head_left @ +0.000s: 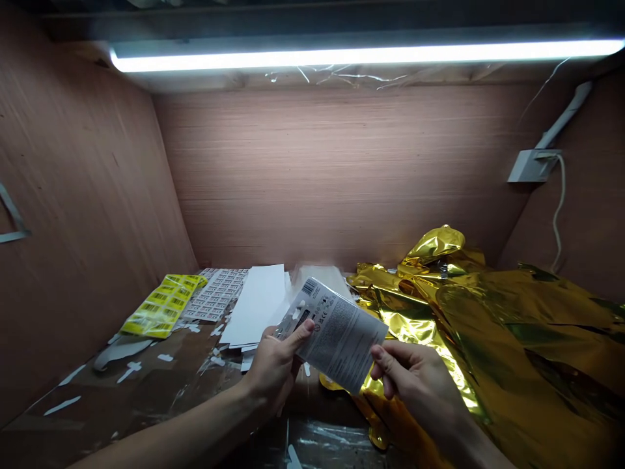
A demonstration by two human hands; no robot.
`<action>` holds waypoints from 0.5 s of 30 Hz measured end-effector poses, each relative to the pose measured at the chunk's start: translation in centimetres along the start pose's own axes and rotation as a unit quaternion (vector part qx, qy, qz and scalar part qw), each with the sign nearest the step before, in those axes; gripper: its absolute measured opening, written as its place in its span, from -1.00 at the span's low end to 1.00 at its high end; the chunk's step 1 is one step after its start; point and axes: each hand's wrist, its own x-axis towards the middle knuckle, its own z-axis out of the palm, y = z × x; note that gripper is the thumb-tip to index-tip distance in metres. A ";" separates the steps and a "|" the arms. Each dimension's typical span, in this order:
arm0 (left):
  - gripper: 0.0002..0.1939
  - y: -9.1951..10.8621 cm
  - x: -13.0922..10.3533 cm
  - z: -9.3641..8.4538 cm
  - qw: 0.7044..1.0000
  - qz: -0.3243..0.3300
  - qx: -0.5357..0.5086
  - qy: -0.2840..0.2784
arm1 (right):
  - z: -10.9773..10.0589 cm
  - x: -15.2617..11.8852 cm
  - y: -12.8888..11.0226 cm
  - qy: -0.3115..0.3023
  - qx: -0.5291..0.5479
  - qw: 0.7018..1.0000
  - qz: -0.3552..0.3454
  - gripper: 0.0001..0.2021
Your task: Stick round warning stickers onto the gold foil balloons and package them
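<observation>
A flat printed package (pixel 336 335) with small text, a barcode and a hang hole is held up above the table, tilted. My left hand (pixel 278 358) grips its left edge, thumb on the printed face. At the lower right corner, my right hand (pixel 405 371) pinches the package between thumb and fingers. Behind it lie a stack of white cards (pixel 258 303) and some clear plastic bags (pixel 317 273). Crumpled gold foil (pixel 478 326) spreads beneath and beyond my right hand.
Yellow barcode label sheets (pixel 161 303) and white label sheets (pixel 217 293) lie at the left. Paper scraps (pixel 129 371) are scattered over the brown tabletop (pixel 161 410). Wooden walls (pixel 303 163) enclose the bench; a lit tube (pixel 366 56) hangs above, and a socket box (pixel 532 166) is at right.
</observation>
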 end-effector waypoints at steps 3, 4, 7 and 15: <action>-0.60 -0.3 -0.4 0.2 1.000 -0.003 0.010 -0.026 | 0.3 -0.3 -0.4 0.005 0.018 1.000 0.013 -0.46; -0.59 -0.3 -0.6 0.2 0.999 0.001 0.013 -0.037 | 0.4 -0.4 -0.4 0.007 0.019 1.000 0.014 -0.46; -0.58 0.0 -0.6 0.2 0.998 0.016 0.017 -0.065 | 0.4 -0.4 -0.4 0.019 0.008 1.000 0.011 -0.45; -0.68 0.6 0.7 -0.3 0.999 0.020 0.014 -0.039 | 0.6 -0.1 0.2 0.024 -0.021 0.999 0.001 -0.47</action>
